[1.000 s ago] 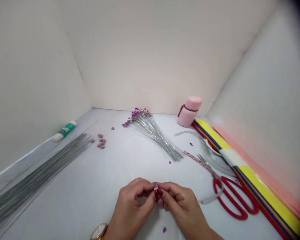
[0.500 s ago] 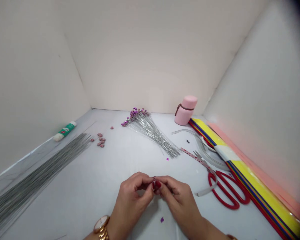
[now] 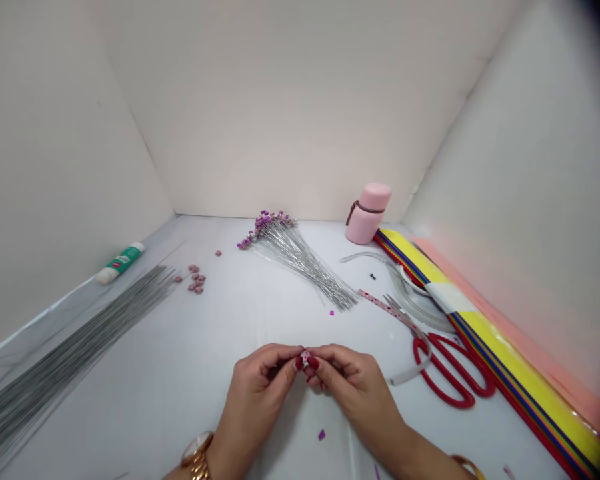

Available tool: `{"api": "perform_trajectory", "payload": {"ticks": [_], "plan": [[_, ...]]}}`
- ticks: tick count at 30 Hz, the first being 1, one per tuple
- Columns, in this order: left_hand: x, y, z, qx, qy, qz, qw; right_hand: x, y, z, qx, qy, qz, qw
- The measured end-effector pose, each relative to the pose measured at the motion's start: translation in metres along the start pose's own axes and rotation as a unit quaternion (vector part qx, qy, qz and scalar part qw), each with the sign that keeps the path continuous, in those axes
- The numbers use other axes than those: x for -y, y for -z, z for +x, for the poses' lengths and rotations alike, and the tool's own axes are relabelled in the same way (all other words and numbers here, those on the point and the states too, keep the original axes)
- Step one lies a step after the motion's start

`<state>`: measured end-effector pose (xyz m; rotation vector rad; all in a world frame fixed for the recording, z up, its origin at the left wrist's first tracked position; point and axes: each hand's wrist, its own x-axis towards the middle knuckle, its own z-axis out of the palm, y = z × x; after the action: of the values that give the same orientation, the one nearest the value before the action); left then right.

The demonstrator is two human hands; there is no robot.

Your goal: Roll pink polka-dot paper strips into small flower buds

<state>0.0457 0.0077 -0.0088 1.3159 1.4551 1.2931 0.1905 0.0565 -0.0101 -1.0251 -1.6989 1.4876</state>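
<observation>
Between the fingertips of both hands is a small paper star (image 3: 305, 358), white and pink with red marks, partly hidden by the fingers. My left hand (image 3: 255, 390) pinches its left side with thumb and forefinger. On the other side my right hand (image 3: 355, 390) has thumb and fingertips closed on it. A purple scrap (image 3: 322, 435) lies on the table just below the hands. Several similar pink paper stars (image 3: 196, 280) rest loose at the left. Right of the hands, a patterned paper strip (image 3: 380, 305) lies across red-handled scissors (image 3: 450, 373).
Grey wires (image 3: 80, 347) fan along the left side, near a glue stick (image 3: 121, 263). At the back lies a bunch of silver stems (image 3: 310, 260) with purple tips. A pink bottle (image 3: 367, 217) stands by coloured paper strips (image 3: 485, 333) on the right.
Both thumbs have shifted on the paper star, so more of its patterned face shows. The view has moved slightly; the things on the table lie as before.
</observation>
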Motion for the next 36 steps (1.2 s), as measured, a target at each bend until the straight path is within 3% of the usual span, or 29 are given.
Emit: {"api": "perform_trajectory", "payload": {"ticks": [4,18,25,36], "plan": [[-0.007,-0.001,0.000,0.009,-0.008,-0.015,1.000,0.001,0.001,-0.002,0.006,0.016,-0.024,1.000],[-0.006,0.002,-0.001,-0.003,-0.150,0.111,0.982,0.009,0.009,-0.001,0.060,0.131,-0.153,0.978],[-0.004,0.002,0.001,-0.010,-0.169,0.119,0.978,0.009,0.012,0.001,0.088,0.125,-0.157,0.976],[-0.003,-0.005,0.001,-0.038,-0.179,0.163,0.970,0.001,0.003,-0.002,0.009,0.205,-0.266,0.942]]}}
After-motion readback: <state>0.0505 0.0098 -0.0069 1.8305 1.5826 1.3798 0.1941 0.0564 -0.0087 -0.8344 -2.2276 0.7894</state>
